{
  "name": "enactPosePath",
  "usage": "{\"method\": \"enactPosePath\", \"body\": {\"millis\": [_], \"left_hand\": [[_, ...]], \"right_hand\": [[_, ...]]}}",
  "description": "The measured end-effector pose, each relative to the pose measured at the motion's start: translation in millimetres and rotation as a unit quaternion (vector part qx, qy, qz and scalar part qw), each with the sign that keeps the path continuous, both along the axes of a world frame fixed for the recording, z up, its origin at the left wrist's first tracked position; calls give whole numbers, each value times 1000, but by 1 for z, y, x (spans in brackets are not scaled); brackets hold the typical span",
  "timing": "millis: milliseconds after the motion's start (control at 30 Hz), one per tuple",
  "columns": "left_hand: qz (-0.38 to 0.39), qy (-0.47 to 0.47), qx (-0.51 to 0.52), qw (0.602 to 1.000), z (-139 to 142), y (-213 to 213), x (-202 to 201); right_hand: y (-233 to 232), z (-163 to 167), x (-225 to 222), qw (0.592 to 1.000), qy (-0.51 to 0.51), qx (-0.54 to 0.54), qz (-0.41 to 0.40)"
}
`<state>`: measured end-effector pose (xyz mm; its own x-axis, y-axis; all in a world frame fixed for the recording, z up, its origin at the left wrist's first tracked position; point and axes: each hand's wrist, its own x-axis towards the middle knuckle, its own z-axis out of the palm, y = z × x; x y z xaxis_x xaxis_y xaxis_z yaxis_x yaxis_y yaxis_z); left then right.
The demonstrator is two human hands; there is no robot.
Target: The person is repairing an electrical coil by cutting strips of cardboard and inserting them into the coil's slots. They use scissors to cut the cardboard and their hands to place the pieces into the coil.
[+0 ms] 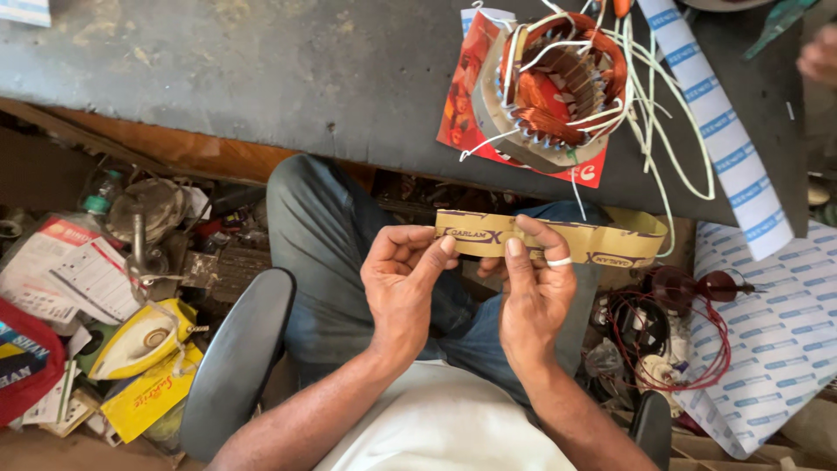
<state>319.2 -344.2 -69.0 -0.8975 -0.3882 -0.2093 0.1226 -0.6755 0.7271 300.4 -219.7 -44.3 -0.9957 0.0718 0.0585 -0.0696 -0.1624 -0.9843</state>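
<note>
I hold a long tan strip of insulating paper (602,242) with dark printing over my lap. My left hand (403,283) pinches its left end between thumb and fingers. My right hand (534,283), with a white ring on one finger, grips the strip just to the right, thumb on top. The rest of the strip curls off to the right, toward the table's edge. On the dark table above lies a motor stator (558,83) with copper windings and white leads, resting on a red printed sheet (459,105).
A white printed sheet (724,131) slants across the table at right and drapes below. Another person's fingers (819,57) show at the top right. Left of my chair lie a yellow iron (144,340), papers and scrap parts. Red wire coils (689,336) sit at right.
</note>
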Motion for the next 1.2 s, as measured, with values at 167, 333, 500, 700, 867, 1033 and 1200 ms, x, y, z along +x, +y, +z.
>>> {"method": "enactPosePath", "body": {"millis": [167,333,500,700,867,1033,1200], "left_hand": [[10,-6,0,1000,-3,-1,-5],[25,-13,-28,999,-4,1,-9],[40,-9,-90,995,-3,3,-15],[44,-17,-126,991,-1,11,-23],[48,26,-101,993,-3,19,-28],[42,34,-105,993,-7,14,-33],[63,12,-138,988,-11,0,-37]], "right_hand": [[0,-3,-4,1000,-11,15,-12],[-3,-9,-9,1000,-15,8,-23],[-3,-12,-15,999,-28,-13,-36],[-7,-19,-19,997,-31,-46,-55],[-12,-16,-24,996,-25,-71,-48],[-5,11,-23,979,-143,-143,26],[69,63,-29,935,-168,177,256]]}}
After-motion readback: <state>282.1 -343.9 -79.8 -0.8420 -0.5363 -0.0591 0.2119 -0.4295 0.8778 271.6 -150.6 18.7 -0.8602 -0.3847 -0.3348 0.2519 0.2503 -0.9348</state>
